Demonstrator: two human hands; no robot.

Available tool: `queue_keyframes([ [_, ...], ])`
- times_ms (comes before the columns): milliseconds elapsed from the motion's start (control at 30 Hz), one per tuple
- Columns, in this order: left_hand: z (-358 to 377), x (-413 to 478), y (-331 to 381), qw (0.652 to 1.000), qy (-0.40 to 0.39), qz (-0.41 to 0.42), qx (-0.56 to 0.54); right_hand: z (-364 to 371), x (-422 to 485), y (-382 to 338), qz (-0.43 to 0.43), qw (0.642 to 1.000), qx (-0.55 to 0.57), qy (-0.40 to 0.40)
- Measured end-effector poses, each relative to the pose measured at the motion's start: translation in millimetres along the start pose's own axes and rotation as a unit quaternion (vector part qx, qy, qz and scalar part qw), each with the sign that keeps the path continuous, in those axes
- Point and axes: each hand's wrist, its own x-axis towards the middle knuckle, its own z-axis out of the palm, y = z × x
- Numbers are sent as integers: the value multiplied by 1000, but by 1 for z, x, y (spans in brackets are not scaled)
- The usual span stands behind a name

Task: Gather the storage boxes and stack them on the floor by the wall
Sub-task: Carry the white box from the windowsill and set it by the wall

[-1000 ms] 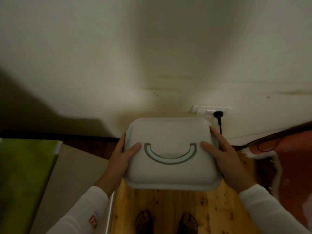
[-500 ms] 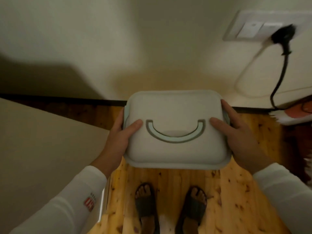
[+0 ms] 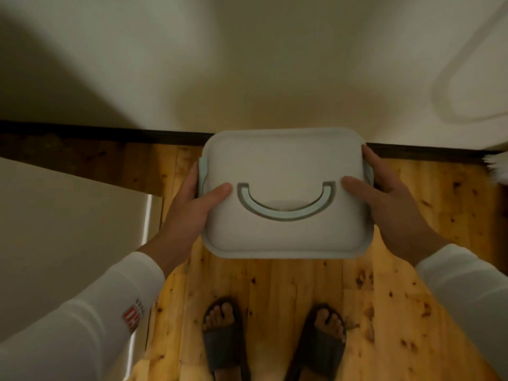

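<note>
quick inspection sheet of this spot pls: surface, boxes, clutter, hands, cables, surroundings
surface: knotty wooden floor, dark skirting board along the wall
job's things: one lidded storage box with curved handle, held off the floor; no stack seen
clutter: white fringed edge at far right
hands: left hand and right hand grip the box's sides
cables: faint loop on the wall, cannot tell if cable
surroundings: beige surface at left, feet in dark slippers
</note>
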Motion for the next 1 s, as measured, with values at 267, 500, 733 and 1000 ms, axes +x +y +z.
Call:
queue_keyframes([
  [267, 8, 43, -29, 1000, -2, -14, 21, 1, 38, 38, 21, 1000, -7, 5],
  [500, 10, 80, -46, 999, -10, -18, 48, 7, 71, 57, 29, 999, -14, 0],
  [733, 12, 99, -60, 998, -16, -16, 63, 10, 86, 75, 42, 999, -14, 3],
  [1000, 16, 115, -74, 996, -20, -25, 83, 8, 100, 92, 51, 999, -17, 7],
])
